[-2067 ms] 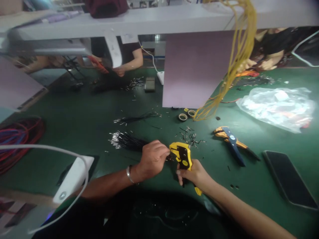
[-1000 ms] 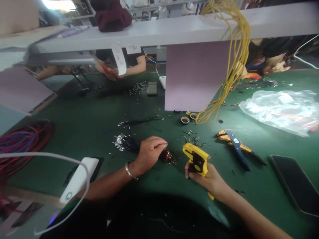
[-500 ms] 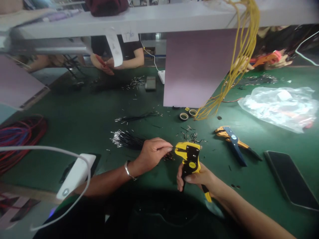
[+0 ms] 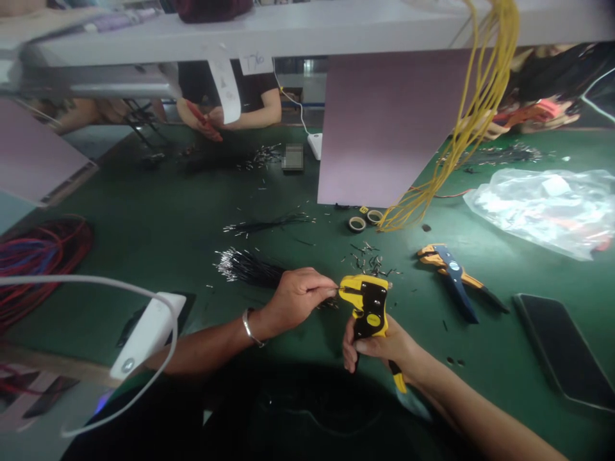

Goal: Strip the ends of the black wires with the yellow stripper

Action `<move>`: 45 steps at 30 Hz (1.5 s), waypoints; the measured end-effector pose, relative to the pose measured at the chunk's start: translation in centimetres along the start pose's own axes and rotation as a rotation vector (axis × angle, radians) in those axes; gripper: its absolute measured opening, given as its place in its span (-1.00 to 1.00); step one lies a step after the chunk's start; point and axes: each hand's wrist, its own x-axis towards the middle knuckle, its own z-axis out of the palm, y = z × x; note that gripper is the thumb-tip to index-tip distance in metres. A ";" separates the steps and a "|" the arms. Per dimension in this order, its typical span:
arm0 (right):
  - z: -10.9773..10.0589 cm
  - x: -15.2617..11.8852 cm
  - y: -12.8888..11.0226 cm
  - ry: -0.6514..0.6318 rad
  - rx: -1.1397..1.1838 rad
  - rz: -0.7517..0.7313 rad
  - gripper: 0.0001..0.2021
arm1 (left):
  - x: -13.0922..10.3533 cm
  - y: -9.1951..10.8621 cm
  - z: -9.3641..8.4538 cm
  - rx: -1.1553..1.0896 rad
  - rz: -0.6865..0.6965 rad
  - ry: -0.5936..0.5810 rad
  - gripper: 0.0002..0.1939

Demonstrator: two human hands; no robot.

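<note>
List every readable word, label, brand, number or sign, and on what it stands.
"T7…", ending unclear: white paper at shelf.
Paper strip: blurred.
Yellow badge on yellow tool: too small.
Pale badge on blue-orange tool: blurred.
Mark on white box: blurred.
Yellow tag: too small.

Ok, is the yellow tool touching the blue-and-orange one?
Apart. The head view shows green tabletop between the yellow tool and the blue-and-orange tool.

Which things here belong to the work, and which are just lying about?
Seemingly in the work:
- yellow tool, held in the right hand
- black wires, partly hidden by the left hand

Probably just lying about:
- phone
- blue pliers
- plastic bag
</note>
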 end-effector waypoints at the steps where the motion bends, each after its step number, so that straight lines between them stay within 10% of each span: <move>1: 0.0 0.0 0.0 0.005 -0.007 0.003 -0.74 | 0.0 0.0 0.0 0.001 0.002 0.002 -0.91; 30: -0.3 0.3 1.1 0.083 0.002 0.004 -0.72 | 0.1 -0.7 -0.2 -0.020 -0.077 -0.033 -0.89; 45: -0.4 0.6 1.4 0.162 -0.002 -0.001 -0.70 | 0.8 -0.6 -0.8 -0.539 -0.561 -0.132 -0.72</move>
